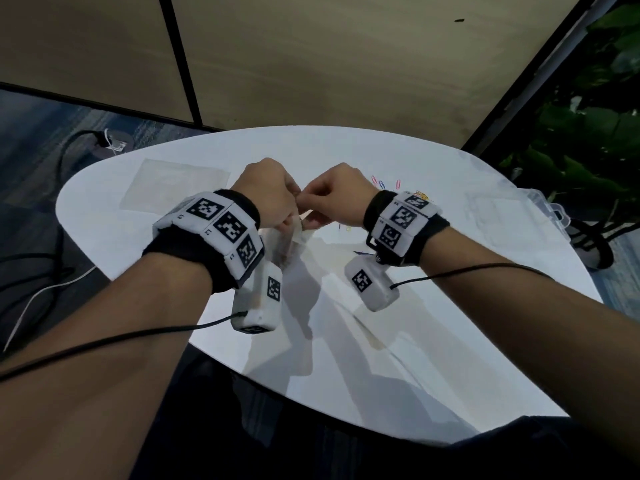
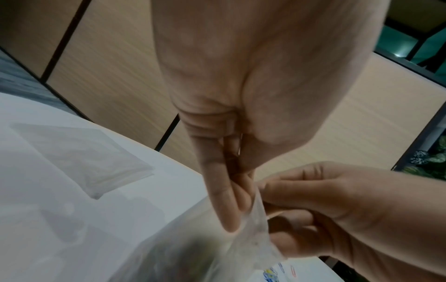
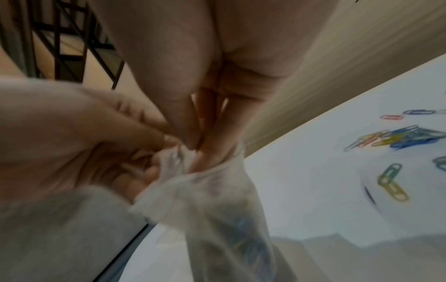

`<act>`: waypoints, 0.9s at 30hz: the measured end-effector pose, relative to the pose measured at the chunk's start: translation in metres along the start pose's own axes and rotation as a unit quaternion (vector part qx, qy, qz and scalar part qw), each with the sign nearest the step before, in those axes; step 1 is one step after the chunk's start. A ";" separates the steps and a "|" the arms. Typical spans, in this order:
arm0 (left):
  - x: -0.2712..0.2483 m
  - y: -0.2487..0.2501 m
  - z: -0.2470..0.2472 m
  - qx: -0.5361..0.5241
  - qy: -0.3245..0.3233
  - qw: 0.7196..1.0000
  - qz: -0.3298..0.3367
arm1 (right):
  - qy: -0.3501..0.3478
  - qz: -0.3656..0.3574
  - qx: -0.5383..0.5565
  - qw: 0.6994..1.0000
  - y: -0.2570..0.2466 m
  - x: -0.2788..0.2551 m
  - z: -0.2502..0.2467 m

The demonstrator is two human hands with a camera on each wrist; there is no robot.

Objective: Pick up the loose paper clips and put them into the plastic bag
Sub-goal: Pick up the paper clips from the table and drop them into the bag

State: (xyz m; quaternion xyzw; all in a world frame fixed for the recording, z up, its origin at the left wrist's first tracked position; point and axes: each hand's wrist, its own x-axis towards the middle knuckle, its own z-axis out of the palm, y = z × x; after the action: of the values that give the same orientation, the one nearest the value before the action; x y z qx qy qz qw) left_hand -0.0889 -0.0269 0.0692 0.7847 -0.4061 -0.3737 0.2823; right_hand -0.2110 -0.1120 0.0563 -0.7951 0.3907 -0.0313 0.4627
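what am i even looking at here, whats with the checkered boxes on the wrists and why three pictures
These are a person's two bare hands; no robot is involved. The patterned bands on the wrists carry small cameras. One picture comes from a camera worn on the head, looking down at a white table. The other two come from the wrist cameras, each looking along its hand at the fingers.

The left hand and the right hand both pinch the top of a thin clear plastic bag, held up over the table. Blurred coloured shapes show through the bag, probably paper clips already inside. Loose coloured paper clips lie on the table on the person's right. A flat clear bag lies at the far left, and a clear plastic box sits at the right edge.
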 end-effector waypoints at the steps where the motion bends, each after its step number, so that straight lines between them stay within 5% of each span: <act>1: 0.001 0.001 0.000 -0.008 0.008 1.000 0.003 | -0.013 -0.005 0.054 0.998 0.003 0.003 -0.009; 3: 0.003 0.001 -0.001 -0.016 0.017 1.000 0.004 | 0.024 0.001 0.170 0.985 0.022 0.014 -0.031; 5: 0.004 -0.002 -0.001 -0.013 0.020 1.000 0.006 | 0.134 0.039 0.169 0.976 0.056 0.035 -0.050; 7: 0.005 -0.006 -0.003 -0.013 0.025 1.000 0.011 | 0.216 0.128 -0.034 0.967 0.101 0.062 -0.069; 10: 0.007 -0.009 -0.007 0.000 0.020 1.000 0.021 | 0.140 0.226 -0.281 0.922 0.159 0.090 -0.090; 19: 0.013 -0.010 -0.008 0.020 0.004 1.000 0.022 | 0.035 0.066 -0.419 0.905 0.128 0.105 -0.055; 24: 0.011 -0.006 -0.004 0.022 -0.006 0.999 0.027 | -0.076 -0.041 -0.554 0.828 0.126 0.081 -0.025; 27: 0.010 -0.006 -0.003 0.030 -0.009 0.999 0.031 | -0.051 -0.052 -0.549 0.833 0.138 0.064 -0.018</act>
State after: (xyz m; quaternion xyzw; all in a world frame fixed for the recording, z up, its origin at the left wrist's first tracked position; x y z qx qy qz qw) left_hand -0.0807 -0.0319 0.0631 0.7765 -0.4435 -0.3597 0.2665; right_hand -0.2559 -0.2035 -0.0585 -0.9382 0.2775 0.2043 -0.0330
